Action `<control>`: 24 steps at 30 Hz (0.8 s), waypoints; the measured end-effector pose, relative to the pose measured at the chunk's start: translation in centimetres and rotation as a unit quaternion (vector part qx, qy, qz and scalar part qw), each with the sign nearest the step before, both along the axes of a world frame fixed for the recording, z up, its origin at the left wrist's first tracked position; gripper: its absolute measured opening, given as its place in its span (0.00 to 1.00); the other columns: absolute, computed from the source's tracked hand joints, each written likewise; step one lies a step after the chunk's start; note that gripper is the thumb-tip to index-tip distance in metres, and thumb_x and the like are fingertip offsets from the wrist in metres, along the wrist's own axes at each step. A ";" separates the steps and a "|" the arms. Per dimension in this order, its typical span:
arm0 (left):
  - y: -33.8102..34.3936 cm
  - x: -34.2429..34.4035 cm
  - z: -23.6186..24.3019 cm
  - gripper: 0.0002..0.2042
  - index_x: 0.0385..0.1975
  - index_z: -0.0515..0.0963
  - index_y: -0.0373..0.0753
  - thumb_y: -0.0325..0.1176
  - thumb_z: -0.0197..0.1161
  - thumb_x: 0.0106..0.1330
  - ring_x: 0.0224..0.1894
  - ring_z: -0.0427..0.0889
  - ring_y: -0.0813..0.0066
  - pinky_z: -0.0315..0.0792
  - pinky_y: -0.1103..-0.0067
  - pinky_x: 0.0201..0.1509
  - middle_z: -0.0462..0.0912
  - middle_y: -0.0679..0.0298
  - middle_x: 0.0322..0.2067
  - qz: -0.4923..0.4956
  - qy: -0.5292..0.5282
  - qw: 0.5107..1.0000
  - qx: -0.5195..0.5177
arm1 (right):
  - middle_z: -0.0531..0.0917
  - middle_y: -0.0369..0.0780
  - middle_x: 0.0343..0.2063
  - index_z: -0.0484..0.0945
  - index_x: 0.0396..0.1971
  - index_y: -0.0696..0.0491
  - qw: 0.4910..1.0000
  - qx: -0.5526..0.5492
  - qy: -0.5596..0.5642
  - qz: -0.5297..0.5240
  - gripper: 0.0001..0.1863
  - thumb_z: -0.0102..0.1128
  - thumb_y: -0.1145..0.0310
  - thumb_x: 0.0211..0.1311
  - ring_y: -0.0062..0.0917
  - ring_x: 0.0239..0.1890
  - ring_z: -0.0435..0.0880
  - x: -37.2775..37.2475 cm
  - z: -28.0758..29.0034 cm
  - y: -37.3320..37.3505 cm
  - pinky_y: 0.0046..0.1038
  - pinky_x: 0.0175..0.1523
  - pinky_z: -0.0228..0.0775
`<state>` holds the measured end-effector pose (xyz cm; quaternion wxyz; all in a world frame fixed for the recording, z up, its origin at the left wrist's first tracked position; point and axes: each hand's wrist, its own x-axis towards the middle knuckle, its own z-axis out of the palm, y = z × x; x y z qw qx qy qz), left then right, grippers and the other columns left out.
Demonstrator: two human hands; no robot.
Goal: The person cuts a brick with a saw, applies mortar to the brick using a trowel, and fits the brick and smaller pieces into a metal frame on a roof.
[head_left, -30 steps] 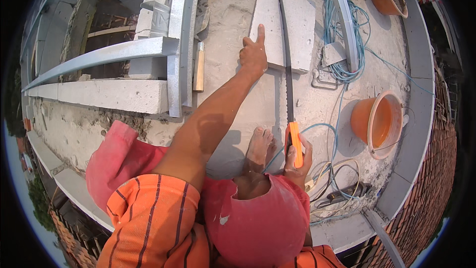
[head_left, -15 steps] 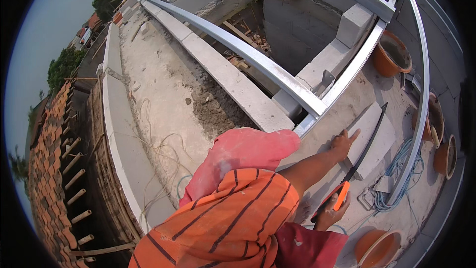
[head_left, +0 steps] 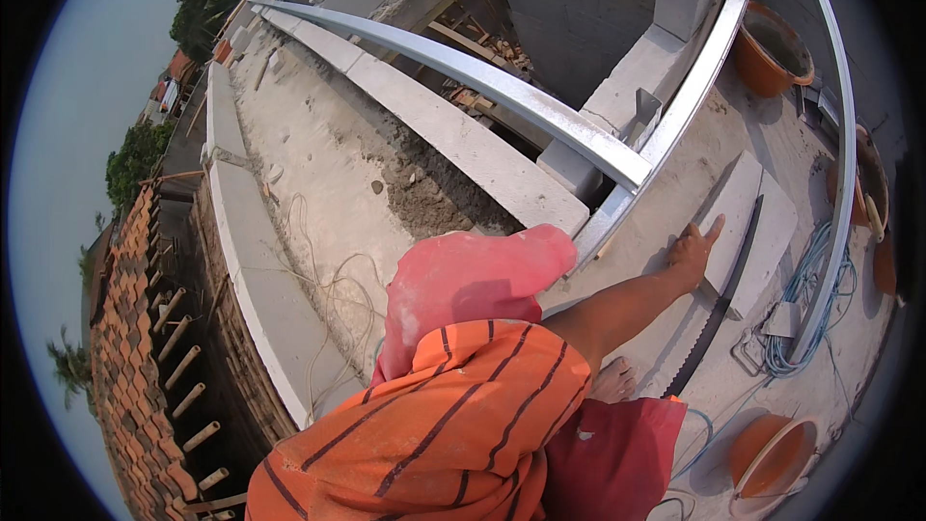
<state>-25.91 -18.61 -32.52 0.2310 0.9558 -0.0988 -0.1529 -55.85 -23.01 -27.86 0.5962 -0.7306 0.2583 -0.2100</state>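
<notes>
A pale grey lightweight concrete block (head_left: 730, 212) lies on the concrete floor at the right. My left hand (head_left: 689, 256) rests on its near left edge, index finger stretched out across the top and the other fingers partly hidden. Over the block runs a long dark handsaw (head_left: 712, 333), its toothed blade slanting back toward my body. Whether the blade sits in a cut is unclear. Red cloth over my leg (head_left: 617, 444) covers the saw's handle end, and my right hand is hidden there. My bare foot (head_left: 613, 381) stands close beside the blade.
Shiny metal channels (head_left: 540, 104) border a deep opening ahead, beside a row of pale blocks (head_left: 453, 140). Orange buckets (head_left: 772, 48) and a blue cord (head_left: 808, 275) lie rightward. At left, a low wall (head_left: 260, 299) edges a drop above roof tiles (head_left: 140, 357).
The saw has been drawn back toward me; its tip now lies over the block instead of past its far edge. My right hand and the orange handle have gone out of sight. My view shifted slightly.
</notes>
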 end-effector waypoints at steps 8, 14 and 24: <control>0.0 0.2 1.1 0.56 0.73 0.36 0.58 0.20 0.68 0.50 0.43 0.81 0.53 0.79 0.70 0.46 0.67 0.46 0.49 -0.015 0.032 0.999 0.010 | 0.81 0.48 0.47 0.73 0.55 0.63 0.984 -0.160 0.077 0.009 0.19 0.50 0.70 0.68 0.33 0.48 0.80 14.3 2.8 -2.8 0.31 0.57 0.67; -0.1 1.2 1.1 0.58 0.73 0.34 0.56 0.22 0.70 0.48 0.45 0.80 0.48 0.76 0.65 0.52 0.66 0.44 0.50 -0.041 0.090 0.995 0.010 | 0.81 0.51 0.48 0.71 0.56 0.66 0.993 -0.072 0.096 -0.012 0.20 0.50 0.70 0.68 0.33 0.49 0.81 1.4 1.0 -1.1 0.31 0.55 0.71; -0.2 0.9 2.9 0.55 0.73 0.32 0.56 0.25 0.68 0.52 0.46 0.81 0.51 0.78 0.68 0.50 0.66 0.44 0.49 -0.076 0.069 0.992 0.069 | 0.84 0.54 0.37 0.76 0.50 0.61 0.978 -0.197 0.062 -0.015 0.18 0.57 0.71 0.62 0.45 0.39 0.84 18.0 2.6 -5.0 0.35 0.46 0.74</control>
